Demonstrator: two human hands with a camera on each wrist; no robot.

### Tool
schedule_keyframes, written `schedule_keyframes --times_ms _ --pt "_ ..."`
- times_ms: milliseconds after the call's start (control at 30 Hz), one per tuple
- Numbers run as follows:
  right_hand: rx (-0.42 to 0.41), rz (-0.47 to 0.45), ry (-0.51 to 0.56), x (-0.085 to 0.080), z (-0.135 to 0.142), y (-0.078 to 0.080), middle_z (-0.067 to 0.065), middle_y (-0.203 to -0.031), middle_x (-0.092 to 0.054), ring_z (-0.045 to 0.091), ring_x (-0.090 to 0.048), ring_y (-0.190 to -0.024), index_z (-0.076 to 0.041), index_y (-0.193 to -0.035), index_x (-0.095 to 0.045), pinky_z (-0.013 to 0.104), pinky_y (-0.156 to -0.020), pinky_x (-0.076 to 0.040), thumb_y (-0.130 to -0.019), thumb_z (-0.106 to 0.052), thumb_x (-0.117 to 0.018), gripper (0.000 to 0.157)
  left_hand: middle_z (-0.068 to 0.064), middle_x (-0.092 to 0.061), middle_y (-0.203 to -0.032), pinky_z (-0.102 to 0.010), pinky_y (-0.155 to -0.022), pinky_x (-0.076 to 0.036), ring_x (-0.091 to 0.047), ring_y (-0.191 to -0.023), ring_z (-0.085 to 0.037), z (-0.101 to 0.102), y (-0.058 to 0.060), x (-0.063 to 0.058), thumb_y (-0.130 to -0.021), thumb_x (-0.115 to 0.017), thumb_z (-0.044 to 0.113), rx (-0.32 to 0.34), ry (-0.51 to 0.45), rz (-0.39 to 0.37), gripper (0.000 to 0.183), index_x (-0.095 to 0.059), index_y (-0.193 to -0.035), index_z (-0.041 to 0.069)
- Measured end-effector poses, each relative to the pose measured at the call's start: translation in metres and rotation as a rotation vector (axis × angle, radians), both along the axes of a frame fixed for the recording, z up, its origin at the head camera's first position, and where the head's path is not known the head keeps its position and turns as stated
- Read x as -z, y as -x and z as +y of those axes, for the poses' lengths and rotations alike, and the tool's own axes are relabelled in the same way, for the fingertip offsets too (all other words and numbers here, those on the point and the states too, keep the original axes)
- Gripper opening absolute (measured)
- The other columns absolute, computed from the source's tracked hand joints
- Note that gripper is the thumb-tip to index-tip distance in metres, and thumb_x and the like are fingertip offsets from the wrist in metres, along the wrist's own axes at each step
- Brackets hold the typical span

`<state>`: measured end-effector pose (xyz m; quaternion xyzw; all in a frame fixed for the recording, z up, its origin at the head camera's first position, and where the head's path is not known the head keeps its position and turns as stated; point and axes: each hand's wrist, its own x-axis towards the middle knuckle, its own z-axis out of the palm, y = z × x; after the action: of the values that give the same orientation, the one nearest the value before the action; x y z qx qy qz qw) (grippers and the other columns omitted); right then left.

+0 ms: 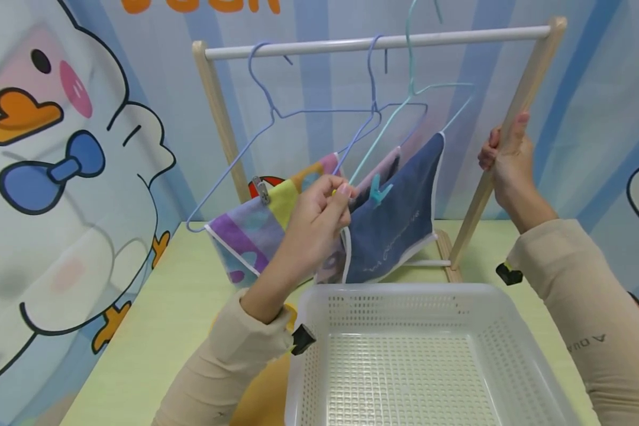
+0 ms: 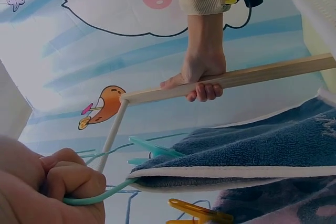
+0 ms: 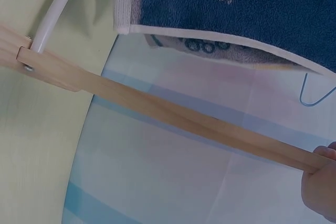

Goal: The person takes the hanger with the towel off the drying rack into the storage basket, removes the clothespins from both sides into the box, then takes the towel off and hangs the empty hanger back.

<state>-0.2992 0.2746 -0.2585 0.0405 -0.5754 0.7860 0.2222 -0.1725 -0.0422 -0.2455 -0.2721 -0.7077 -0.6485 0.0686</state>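
My left hand (image 1: 319, 219) pinches the lower corner of a mint-green wire hanger (image 1: 412, 71). From that hanger hangs a dark blue towel (image 1: 399, 236) with white edging and a teal clothespin (image 1: 378, 192) at its top. The hanger's hook rises past the rail; whether it rests on it I cannot tell. On the right, my other hand (image 1: 513, 163) grips the wooden side post (image 1: 474, 219) of a small drying rack, fingers wrapped round it in the left wrist view.
A purple hanger (image 1: 268, 112) with a colourful towel (image 1: 245, 236) and metal clip (image 1: 261, 190) hangs on the left of the white rail (image 1: 319, 47). Another purple hanger (image 1: 372, 77) hangs mid-rail. A yellow clothespin (image 2: 199, 211) shows below the blue towel. A white plastic basket (image 1: 404, 290) stands in front.
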Motion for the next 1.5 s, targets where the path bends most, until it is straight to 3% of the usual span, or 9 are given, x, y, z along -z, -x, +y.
schedule_keyframes --times_ms 200,500,800,900,1033,1100,1167,1300,1500 --pt "-0.017 -0.004 -0.02 0.001 0.001 0.001 0.0 -0.052 -0.037 0.011 -0.036 -0.047 -0.006 -0.072 -0.041 0.022 -0.049 -0.034 -0.105 -0.051 -0.03 0.057 -0.003 -0.034 -0.06 -0.025 -0.044 -0.021 -0.027 -0.052 -0.014 -0.005 -0.008 -0.003 -0.108 -0.042 0.012 0.012 0.02 0.043 0.02 -0.054 -0.107 -0.004" --pt "-0.055 -0.014 0.002 -0.001 0.004 0.001 0.001 -0.052 -0.039 0.012 -0.037 -0.046 -0.006 -0.072 -0.041 0.022 -0.049 -0.036 -0.105 -0.051 -0.03 0.057 -0.006 -0.033 -0.061 -0.026 -0.045 -0.019 -0.027 -0.053 -0.015 -0.016 -0.02 -0.012 -0.108 -0.044 0.013 0.014 0.031 0.039 0.02 -0.054 -0.108 -0.004" --pt "-0.101 -0.005 0.018 -0.004 0.004 0.0 0.001 -0.052 -0.041 0.012 -0.038 -0.047 -0.005 -0.07 -0.044 0.023 -0.048 -0.036 -0.104 -0.05 -0.03 0.058 -0.01 -0.035 -0.062 -0.027 -0.051 -0.024 -0.03 -0.055 -0.018 -0.033 -0.031 -0.02 -0.108 -0.043 0.013 -0.005 0.092 0.088 0.021 -0.056 -0.108 -0.003" --pt "-0.117 -0.011 0.022 -0.003 0.006 -0.001 0.002 -0.054 -0.044 0.013 -0.04 -0.049 -0.004 -0.071 -0.046 0.024 -0.049 -0.038 -0.104 -0.051 -0.032 0.059 -0.01 -0.034 -0.061 -0.026 -0.056 -0.032 -0.028 -0.053 -0.02 -0.038 -0.035 -0.021 -0.109 -0.043 0.015 -0.026 0.12 0.095 0.022 -0.057 -0.108 -0.002" --pt "-0.125 -0.017 0.017 -0.001 0.008 -0.002 0.003 -0.055 -0.047 0.014 -0.044 -0.049 -0.003 -0.072 -0.049 0.024 -0.051 -0.043 -0.104 -0.05 -0.03 0.06 -0.01 -0.034 -0.061 -0.026 -0.052 -0.031 -0.027 -0.052 -0.02 -0.045 -0.04 -0.024 -0.109 -0.043 0.016 -0.04 0.14 0.088 0.022 -0.057 -0.108 -0.001" --pt "-0.117 -0.014 0.006 0.0 0.01 -0.002 0.004 -0.056 -0.049 0.014 -0.047 -0.049 -0.002 -0.072 -0.051 0.024 -0.053 -0.045 -0.105 -0.049 -0.029 0.061 -0.01 -0.034 -0.062 -0.028 -0.048 -0.021 -0.028 -0.052 -0.02 -0.047 -0.042 -0.024 -0.109 -0.043 0.016 -0.038 0.142 0.081 0.021 -0.056 -0.108 0.0" --pt "-0.112 -0.009 -0.002 0.002 0.011 -0.001 0.005 -0.057 -0.052 0.015 -0.05 -0.049 -0.001 -0.073 -0.053 0.024 -0.054 -0.048 -0.106 -0.048 -0.029 0.062 -0.01 -0.034 -0.062 -0.028 -0.047 -0.02 -0.027 -0.052 -0.02 -0.05 -0.044 -0.025 -0.108 -0.043 0.016 -0.035 0.137 0.081 0.02 -0.056 -0.107 0.0" --pt "-0.157 0.029 0.047 0.001 0.015 -0.002 0.008 -0.062 -0.056 0.018 -0.055 -0.053 0.0 -0.082 -0.054 0.026 -0.058 -0.052 -0.106 -0.045 -0.031 0.057 -0.011 -0.036 -0.062 -0.028 -0.045 -0.021 -0.028 -0.051 -0.02 -0.055 -0.049 -0.027 -0.108 -0.044 0.016 -0.047 0.149 0.081 0.021 -0.057 -0.106 0.0" --pt "-0.239 0.096 0.179 -0.006 0.022 -0.006 0.013 -0.068 -0.058 0.024 -0.058 -0.062 -0.003 -0.093 -0.042 0.03 -0.07 -0.052 -0.108 -0.042 -0.028 0.045 -0.01 -0.034 -0.062 -0.029 -0.046 -0.02 -0.027 -0.051 -0.021 -0.062 -0.056 -0.031 -0.108 -0.045 0.016 -0.061 0.157 0.082 0.02 -0.057 -0.107 0.0"
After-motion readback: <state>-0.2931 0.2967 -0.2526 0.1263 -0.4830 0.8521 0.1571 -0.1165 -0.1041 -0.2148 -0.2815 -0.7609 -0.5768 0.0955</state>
